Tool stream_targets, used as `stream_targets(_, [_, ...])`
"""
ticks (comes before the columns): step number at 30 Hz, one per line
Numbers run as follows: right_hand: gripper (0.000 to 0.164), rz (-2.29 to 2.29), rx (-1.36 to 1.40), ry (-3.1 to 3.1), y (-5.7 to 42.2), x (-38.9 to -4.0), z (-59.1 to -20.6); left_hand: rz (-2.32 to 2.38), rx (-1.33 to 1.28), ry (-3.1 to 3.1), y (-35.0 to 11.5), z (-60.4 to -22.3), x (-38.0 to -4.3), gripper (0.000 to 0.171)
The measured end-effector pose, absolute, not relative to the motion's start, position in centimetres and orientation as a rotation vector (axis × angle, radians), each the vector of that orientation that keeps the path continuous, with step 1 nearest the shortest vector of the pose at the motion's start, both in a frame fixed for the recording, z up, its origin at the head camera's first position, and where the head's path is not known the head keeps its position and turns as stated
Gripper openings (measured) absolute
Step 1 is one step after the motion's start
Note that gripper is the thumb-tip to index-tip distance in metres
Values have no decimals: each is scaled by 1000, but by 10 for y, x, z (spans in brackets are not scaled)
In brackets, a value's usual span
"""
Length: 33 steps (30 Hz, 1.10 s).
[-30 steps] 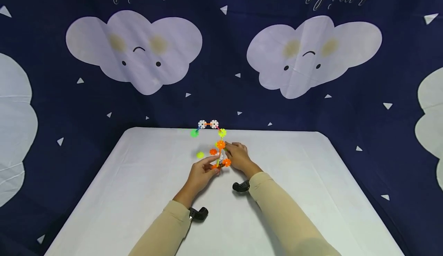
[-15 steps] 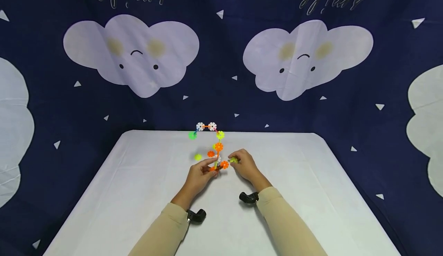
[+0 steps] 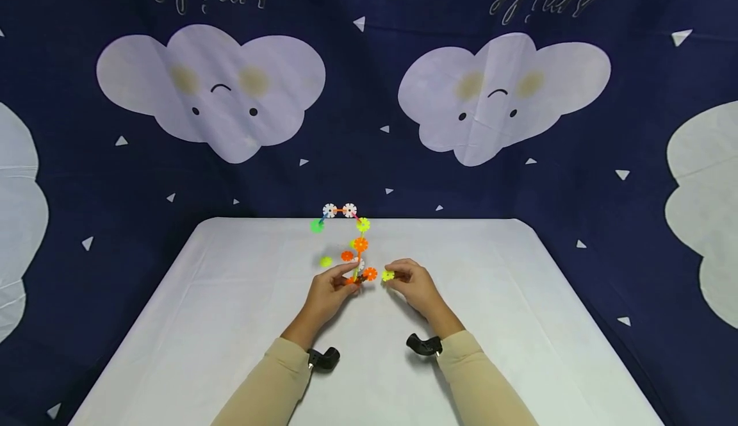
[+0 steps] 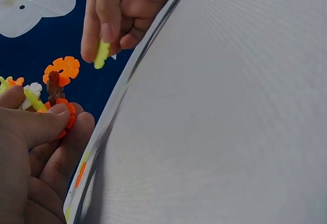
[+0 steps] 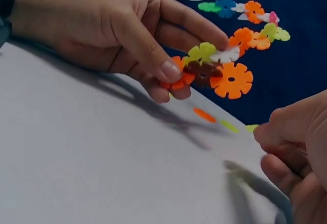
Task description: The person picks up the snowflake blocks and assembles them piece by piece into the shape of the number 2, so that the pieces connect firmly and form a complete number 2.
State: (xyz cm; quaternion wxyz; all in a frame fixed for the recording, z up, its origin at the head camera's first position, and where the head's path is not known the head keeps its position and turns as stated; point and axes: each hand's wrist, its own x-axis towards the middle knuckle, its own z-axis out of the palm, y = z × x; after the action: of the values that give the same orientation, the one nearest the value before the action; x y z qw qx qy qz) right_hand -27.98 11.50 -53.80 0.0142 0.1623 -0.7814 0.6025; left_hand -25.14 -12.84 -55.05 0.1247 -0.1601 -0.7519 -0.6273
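Observation:
My left hand pinches the near end of a chain of interlocking plastic snowflake discs. An orange disc sits under its thumb, joined to a brown disc, with another orange disc beyond. White, yellow, orange, blue and green discs continue the chain, which bends left at the far end to a green disc. Between thumb and fingers, my right hand pinches a single yellow-green snowflake disc. A small gap separates that disc from the chain; in the right wrist view the fingers mostly hide it.
Loose on the white table lie an orange disc and a yellow-green disc, left of the chain. Another yellow-green disc is partly behind it. A dark blue cloud-print cloth hangs behind the table.
From beside the chain's middle, my right hand has drawn back right and toward me, bringing the yellow-green disc into view near the orange end disc. The left hand keeps its hold.

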Motion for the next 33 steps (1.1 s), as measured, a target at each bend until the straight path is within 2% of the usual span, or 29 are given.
stream_targets(9, [30,2203,549,-2202,115,-275,-539,-1879,-446,-2186,-125,-543,-247,51])
stream_targets(21, [31,2216,598,-2155,118,-274,-541,-1907,-427,-2193,-121,-526,-235,51])
stream_targets(33, [26,2241,572,-2190,121,-274,-539,-1862,-462,-2261,-128,-547,-250,53])
